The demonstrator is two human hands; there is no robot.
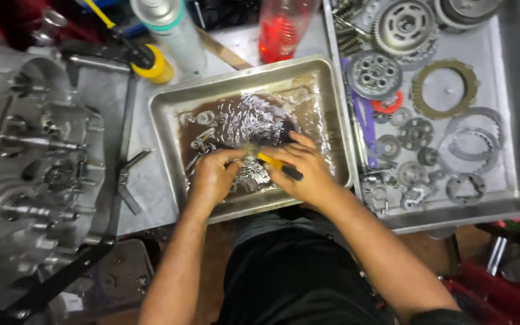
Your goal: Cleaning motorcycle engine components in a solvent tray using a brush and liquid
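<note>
1. Dark trousers (296, 271) fill the bottom of the view, with both forearms reaching forward over them to a metal wash tray (170, 120).
2. That wash tray sits on the grey bench and holds a shallow pool of brownish, dirty liquid, rippled and shiny around the hands. A few small metal bits (203, 135) lie in the liquid at the left.
3. Left hand (212, 177) is curled shut over the liquid, fingers pinched on something small; can't make out what it is, too blurry.
4. Right hand (302, 168) is closed around a brush with a yellow and black handle (278, 167), its tip pointing at the left hand's fingertips. The two hands are almost touching.
5. Off to the right, a bigger parts tray (513, 120) holds gears, clutch plates, rings and springs laid out dry.
6. On the left stands an open engine case (31, 162) with shafts sticking up.
7. Behind the wash tray: a spray can (170, 27) and a red bottle (281, 27).
</note>
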